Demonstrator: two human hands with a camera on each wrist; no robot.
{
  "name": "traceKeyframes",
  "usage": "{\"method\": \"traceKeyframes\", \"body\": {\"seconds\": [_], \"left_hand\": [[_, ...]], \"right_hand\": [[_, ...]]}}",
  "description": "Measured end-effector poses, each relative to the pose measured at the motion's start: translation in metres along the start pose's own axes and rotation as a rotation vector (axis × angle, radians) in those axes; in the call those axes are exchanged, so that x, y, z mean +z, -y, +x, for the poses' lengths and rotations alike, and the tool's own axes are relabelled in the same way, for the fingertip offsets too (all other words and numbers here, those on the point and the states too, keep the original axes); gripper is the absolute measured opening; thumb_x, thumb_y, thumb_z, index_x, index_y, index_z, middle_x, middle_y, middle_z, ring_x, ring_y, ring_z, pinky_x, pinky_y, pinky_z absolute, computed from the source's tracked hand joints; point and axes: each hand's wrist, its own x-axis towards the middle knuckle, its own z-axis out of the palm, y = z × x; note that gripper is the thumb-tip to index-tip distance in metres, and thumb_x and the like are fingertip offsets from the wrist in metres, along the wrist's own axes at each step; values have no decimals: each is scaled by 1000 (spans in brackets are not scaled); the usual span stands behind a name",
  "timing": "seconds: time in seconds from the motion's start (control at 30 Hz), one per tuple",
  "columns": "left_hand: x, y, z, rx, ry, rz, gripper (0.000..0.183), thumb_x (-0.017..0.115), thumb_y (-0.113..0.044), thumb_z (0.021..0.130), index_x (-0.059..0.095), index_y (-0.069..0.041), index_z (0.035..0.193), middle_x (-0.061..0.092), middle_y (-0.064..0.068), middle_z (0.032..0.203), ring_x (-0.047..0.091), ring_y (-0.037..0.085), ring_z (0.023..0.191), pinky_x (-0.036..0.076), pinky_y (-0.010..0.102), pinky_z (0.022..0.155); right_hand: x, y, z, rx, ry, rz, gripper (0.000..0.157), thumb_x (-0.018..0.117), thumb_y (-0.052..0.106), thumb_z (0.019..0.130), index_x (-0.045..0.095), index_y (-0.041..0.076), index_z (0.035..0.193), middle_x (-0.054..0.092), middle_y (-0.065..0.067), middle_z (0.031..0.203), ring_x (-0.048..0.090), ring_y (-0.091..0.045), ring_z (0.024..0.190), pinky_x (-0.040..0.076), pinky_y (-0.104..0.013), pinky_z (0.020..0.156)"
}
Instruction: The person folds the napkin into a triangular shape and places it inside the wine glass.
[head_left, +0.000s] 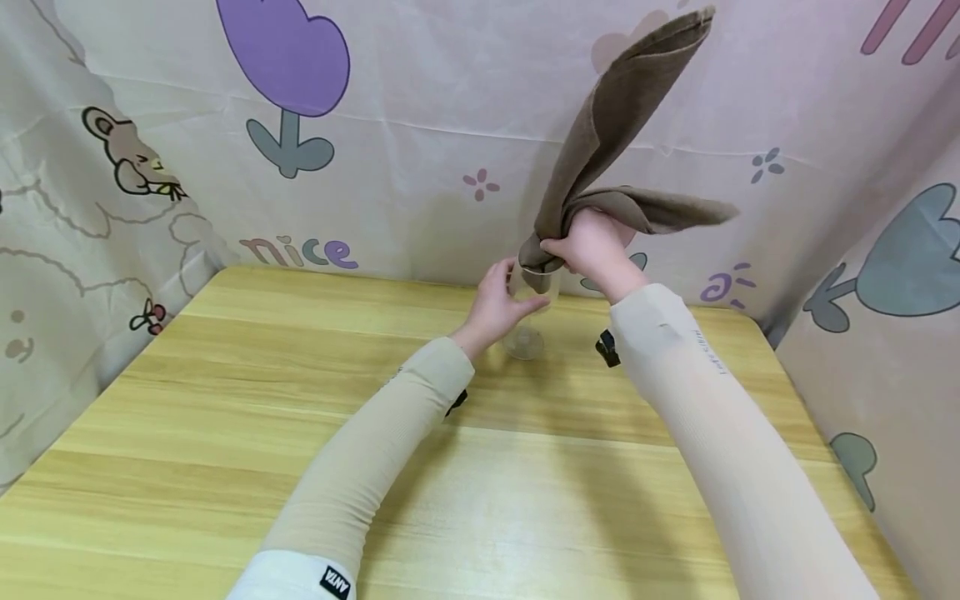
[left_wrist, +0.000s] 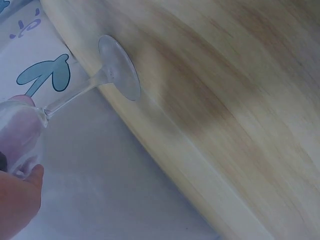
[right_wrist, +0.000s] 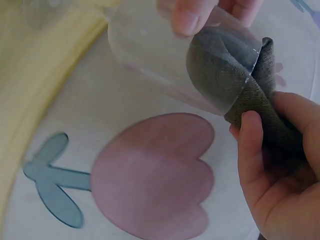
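Observation:
A clear stemmed wine glass (head_left: 525, 340) stands near the back edge of the table, its foot and stem plain in the left wrist view (left_wrist: 119, 67). My left hand (head_left: 495, 307) grips its bowl, thumb on the near side and fingers round the far side. A brown cloth napkin (head_left: 600, 125) is bunched at the rim, and its lower end is inside the bowl (right_wrist: 150, 55). My right hand (head_left: 596, 246) holds the napkin just above the rim, thumb pressed on the fabric (right_wrist: 277, 170). Two long ends of the cloth fan out above that hand.
The wood-grain table (head_left: 300, 433) stretches toward me on both sides of the glass. Right behind it hangs a printed curtain (head_left: 420, 167) with tulips and the word "nice". More printed curtain (head_left: 885, 250) closes off the right side. Black straps show at both wrists.

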Motion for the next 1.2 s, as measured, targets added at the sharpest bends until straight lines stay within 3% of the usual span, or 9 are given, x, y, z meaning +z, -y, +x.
{"method": "traceKeyframes", "body": {"seconds": [0.1,0.17,0.43,0.57,0.7,0.8,0.9,1.03,1.2], "left_hand": [[0,0,1,6,-5,9,71,76,-30,78,41,-4,134,49,13,125,49,24,107,44,37,93],[1,0,1,10,-6,14,71,76,-30,78,41,-4,134,49,13,124,49,24,107,44,37,93],[0,0,1,11,-5,4,69,76,-28,79,41,-6,134,48,11,125,48,23,108,43,37,94],[0,0,0,12,-1,3,68,76,-28,79,41,-5,133,48,12,124,49,23,107,44,37,92],[-1,1,0,6,1,-2,68,76,-27,79,41,-6,133,49,12,124,49,22,105,45,36,90],[-1,1,0,6,0,-5,69,76,-27,78,41,-5,133,49,12,124,49,23,105,45,36,90],[-1,1,0,0,-2,-11,70,77,-27,78,41,-5,134,49,12,124,50,23,107,45,36,91],[-1,0,0,-6,-5,-12,70,76,-27,78,41,-5,134,49,12,124,49,23,107,45,36,92],[1,0,1,0,-15,-16,68,76,-26,79,42,-5,133,49,12,123,50,23,107,44,36,91]], "right_hand": [[1,-6,0,26,-2,110,37,64,41,86,57,5,80,52,3,50,55,-12,49,49,-36,74],[1,-8,0,37,6,161,40,66,44,83,57,6,78,54,2,51,56,-14,50,50,-34,64],[4,3,2,107,55,45,36,65,41,83,59,7,75,56,-1,56,61,-19,61,47,-30,61],[11,9,2,105,56,-59,40,62,32,84,58,-2,105,63,-11,97,59,-27,98,47,-39,84],[14,9,0,85,63,-80,65,59,40,86,44,-6,131,47,-19,137,44,-32,126,38,-45,103],[8,5,-3,103,95,21,78,48,62,85,47,-4,127,54,-19,121,55,-31,108,45,-43,91],[0,3,-6,146,91,195,77,33,72,85,57,1,101,59,-9,84,59,-21,73,49,-34,71],[-2,-1,-6,160,-48,352,55,33,54,94,53,6,77,54,4,51,55,-9,47,51,-30,64],[4,-3,-5,72,-191,290,46,42,37,95,62,-1,78,58,1,45,61,-13,45,51,-28,62]]}}
